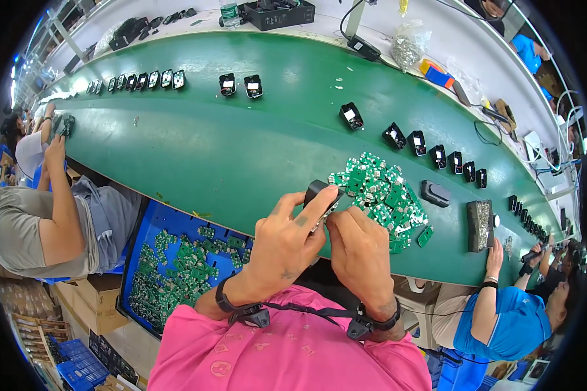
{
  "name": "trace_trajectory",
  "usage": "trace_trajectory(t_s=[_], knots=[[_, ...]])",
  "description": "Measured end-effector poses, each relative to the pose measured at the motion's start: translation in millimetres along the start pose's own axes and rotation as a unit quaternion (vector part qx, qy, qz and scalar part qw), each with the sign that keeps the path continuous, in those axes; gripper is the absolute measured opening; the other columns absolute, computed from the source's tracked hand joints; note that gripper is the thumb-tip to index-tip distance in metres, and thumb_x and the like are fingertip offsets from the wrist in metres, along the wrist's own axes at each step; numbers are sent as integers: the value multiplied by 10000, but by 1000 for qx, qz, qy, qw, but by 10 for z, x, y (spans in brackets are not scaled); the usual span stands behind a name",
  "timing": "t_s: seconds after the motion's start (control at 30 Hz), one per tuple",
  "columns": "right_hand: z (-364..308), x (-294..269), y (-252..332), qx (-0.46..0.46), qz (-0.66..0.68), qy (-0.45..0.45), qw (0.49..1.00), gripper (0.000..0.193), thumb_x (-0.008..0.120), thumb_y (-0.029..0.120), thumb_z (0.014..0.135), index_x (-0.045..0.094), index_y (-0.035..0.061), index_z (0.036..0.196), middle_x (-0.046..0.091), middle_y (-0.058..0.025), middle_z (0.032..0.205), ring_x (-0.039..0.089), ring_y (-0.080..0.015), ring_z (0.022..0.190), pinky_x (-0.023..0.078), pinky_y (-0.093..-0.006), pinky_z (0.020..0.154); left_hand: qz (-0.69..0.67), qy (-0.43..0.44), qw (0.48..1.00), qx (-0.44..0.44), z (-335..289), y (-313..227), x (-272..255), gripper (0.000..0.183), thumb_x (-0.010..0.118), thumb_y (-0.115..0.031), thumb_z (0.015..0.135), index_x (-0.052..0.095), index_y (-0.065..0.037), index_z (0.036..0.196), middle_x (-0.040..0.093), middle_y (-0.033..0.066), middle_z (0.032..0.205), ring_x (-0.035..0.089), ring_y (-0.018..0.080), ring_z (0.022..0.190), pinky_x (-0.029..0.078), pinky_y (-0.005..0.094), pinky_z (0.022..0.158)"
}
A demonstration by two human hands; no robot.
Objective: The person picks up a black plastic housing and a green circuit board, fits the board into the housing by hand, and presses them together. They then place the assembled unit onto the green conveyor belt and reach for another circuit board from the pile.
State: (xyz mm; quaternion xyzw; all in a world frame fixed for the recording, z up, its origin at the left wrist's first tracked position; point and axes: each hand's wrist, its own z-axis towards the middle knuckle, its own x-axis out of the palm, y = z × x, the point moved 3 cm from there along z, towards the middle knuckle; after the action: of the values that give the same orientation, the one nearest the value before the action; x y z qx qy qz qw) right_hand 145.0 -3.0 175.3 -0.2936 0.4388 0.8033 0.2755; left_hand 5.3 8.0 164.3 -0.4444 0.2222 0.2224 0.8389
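My left hand (284, 238) is wrapped round a small black plastic housing (316, 190), held up over the near edge of the green workbench. The housing's inner side is mostly covered by my fingers. Close against it, my right hand (361, 244) has its fingertips pinched together; whatever lies between them is too small or hidden to name. Just beyond my hands a loose pile of small green circuit boards (388, 195) rests on the bench. To the right of that pile lies a closed black case (435, 193).
Open black housings (351, 116) stand in a row along the green bench (195, 137). A blue bin (143, 244) of circuit boards is at my lower left. A black box of small metal parts (480, 225) stands right. Co-workers (512, 319) sit on both sides.
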Motion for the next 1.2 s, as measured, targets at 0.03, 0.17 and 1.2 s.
trace_trajectory(t_s=[0.03,0.17,1.2], knots=[[-16,11,-1,-2,-3,-3,1000,41,621,-5,869,617,7,908,564,-141,759,590,-357,659,453,-450,569,-14,7,1000,-15,-10,25,33,544,707,36,781,642,-131,1294,641,125,1041,667,212,699,577,308,591],[-151,157,-221,60,-3,25,998,75,612,21,883,620,1,955,609,-167,796,628,-365,735,495,-444,635,-77,70,993,-63,23,155,157,493,686,20,816,616,-70,1296,642,138,1067,673,160,738,594,281,603],[-550,-246,-697,104,287,176,936,327,530,211,1020,564,5,768,517,-40,603,461,-129,536,372,-318,501,-249,185,946,-93,-322,80,485,667,800,-39,719,571,-80,1344,572,86,1297,643,171,1003,571,293,709]])
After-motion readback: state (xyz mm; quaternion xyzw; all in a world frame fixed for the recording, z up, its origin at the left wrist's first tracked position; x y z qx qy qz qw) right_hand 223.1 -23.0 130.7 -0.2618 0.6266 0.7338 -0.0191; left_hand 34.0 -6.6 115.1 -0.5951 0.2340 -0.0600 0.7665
